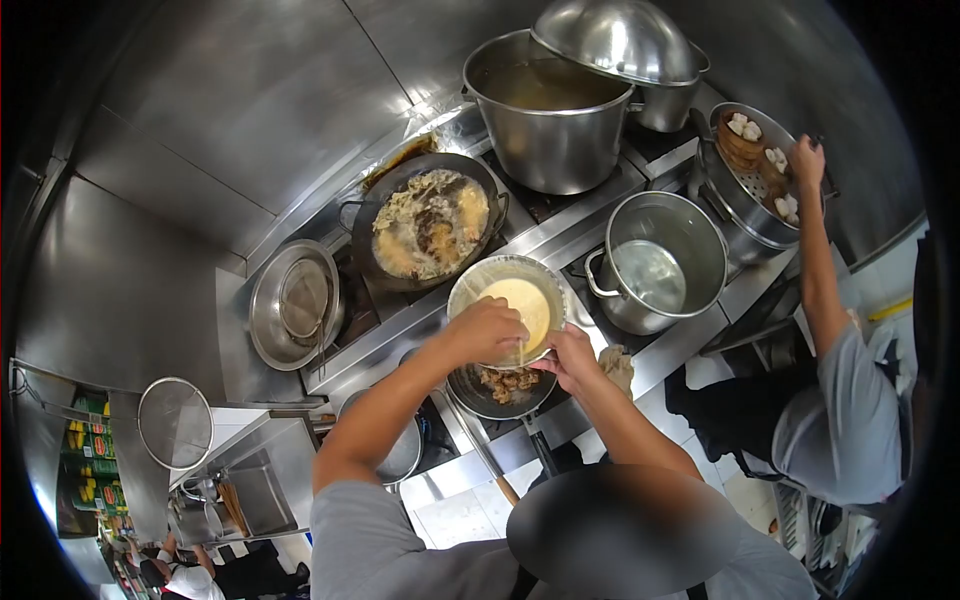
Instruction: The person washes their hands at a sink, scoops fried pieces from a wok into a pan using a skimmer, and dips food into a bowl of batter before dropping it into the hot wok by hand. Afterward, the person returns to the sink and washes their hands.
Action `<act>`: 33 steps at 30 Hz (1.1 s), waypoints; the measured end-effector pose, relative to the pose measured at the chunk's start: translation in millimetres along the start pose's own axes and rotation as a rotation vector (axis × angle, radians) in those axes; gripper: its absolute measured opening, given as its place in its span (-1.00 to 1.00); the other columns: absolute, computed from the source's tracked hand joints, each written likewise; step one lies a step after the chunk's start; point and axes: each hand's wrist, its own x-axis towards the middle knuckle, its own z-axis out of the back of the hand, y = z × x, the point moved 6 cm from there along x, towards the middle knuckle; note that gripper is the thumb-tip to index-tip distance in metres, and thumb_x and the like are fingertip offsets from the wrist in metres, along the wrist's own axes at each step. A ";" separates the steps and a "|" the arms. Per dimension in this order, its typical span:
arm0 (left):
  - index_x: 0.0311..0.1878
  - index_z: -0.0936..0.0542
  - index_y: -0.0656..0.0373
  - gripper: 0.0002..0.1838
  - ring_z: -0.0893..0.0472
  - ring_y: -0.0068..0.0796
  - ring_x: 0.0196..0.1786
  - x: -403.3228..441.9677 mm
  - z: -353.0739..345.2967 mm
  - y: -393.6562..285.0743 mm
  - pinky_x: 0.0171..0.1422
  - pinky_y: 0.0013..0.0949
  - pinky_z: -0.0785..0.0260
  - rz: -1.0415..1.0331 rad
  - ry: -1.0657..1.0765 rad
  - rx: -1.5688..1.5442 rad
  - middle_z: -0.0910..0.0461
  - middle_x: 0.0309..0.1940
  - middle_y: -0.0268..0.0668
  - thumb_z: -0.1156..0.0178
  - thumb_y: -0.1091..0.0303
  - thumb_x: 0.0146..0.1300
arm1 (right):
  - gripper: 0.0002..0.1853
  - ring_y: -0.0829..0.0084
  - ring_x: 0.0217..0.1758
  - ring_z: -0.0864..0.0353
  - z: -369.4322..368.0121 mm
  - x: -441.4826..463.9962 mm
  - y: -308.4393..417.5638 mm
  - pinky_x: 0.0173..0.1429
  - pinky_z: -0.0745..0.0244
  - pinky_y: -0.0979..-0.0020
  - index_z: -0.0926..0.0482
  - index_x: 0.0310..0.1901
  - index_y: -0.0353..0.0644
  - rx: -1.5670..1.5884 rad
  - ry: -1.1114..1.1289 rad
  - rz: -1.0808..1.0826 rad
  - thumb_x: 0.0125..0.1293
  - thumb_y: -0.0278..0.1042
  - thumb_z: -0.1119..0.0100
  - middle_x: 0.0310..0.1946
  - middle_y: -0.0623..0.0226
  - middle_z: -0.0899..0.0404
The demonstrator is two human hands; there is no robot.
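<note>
Pale batter fills part of a metal bowl at the centre. My right hand grips the bowl's lower right rim. Over the batter is my left hand, its fingers bent together at the bowl's inside edge; what they hold, if anything, is too small to name. Just below the bowl, a dark pan with browned pieces is partly hidden. Up and to the left, a wok holds bubbling oil with battered food frying in it.
A large stockpot, an open pot and a steamer with bamboo baskets stand right. Another person's hand is at the steamer. A strainer rests in a basin left.
</note>
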 end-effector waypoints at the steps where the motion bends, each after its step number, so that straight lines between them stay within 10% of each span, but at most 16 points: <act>1: -0.20 -0.69 0.07 -0.80 -0.55 -0.20 -0.20 -4.3 12.4 1.8 -0.03 -0.19 -0.41 -0.003 -0.074 0.001 -0.61 -0.38 -0.26 -0.29 0.36 0.06 | -0.65 0.38 -0.38 -0.69 0.9 2.8 -2.1 -0.40 -0.73 0.43 -0.50 0.01 -0.33 -0.009 -0.007 -0.001 0.15 -0.56 0.00 -0.26 0.19 -0.63; 11: -0.22 -0.71 0.26 -0.79 -0.66 -0.32 -0.34 -67.6 157.0 99.8 -0.17 -0.33 -0.47 0.549 -0.832 -0.202 -0.70 -0.34 -0.13 -0.18 0.33 0.28 | -0.62 0.34 -0.27 -0.70 -14.7 -2.0 11.0 -0.33 -0.73 0.39 -0.45 0.08 -0.34 -0.021 -0.003 0.012 0.19 -0.53 0.00 -0.19 0.18 -0.62; 14: -0.22 -0.66 0.32 -0.72 -0.61 -0.41 -0.40 -73.4 157.2 150.1 -0.22 -0.35 -0.42 0.741 -0.757 0.040 -0.66 -0.45 -0.13 -0.18 0.25 0.31 | -0.63 0.34 -0.32 -0.70 -9.8 -1.9 10.7 -0.39 -0.72 0.42 -0.45 0.07 -0.34 -0.015 -0.028 0.025 0.20 -0.53 0.00 -0.21 0.17 -0.63; 20: -0.19 -0.70 0.20 -0.72 -0.62 0.06 -0.28 -61.9 88.2 220.6 -0.16 -0.10 -0.44 0.840 -0.609 0.064 -0.63 -0.37 0.05 -0.20 0.19 0.22 | -0.66 0.33 -0.41 -0.70 7.5 0.3 10.6 -0.47 -0.69 0.45 -0.47 0.00 -0.36 -0.004 -0.056 0.032 0.16 -0.56 0.01 -0.23 0.13 -0.64; 33: -0.13 -0.69 0.16 -0.79 -0.65 0.00 -0.14 -55.1 89.4 233.0 -0.05 -0.17 -0.47 0.780 -0.655 0.042 -0.67 -0.23 -0.03 -0.19 0.31 0.24 | -0.66 0.34 -0.39 -0.71 25.0 -6.8 16.6 -0.44 -0.72 0.46 -0.48 -0.01 -0.39 0.033 -0.111 0.059 0.14 -0.56 -0.01 -0.25 0.15 -0.65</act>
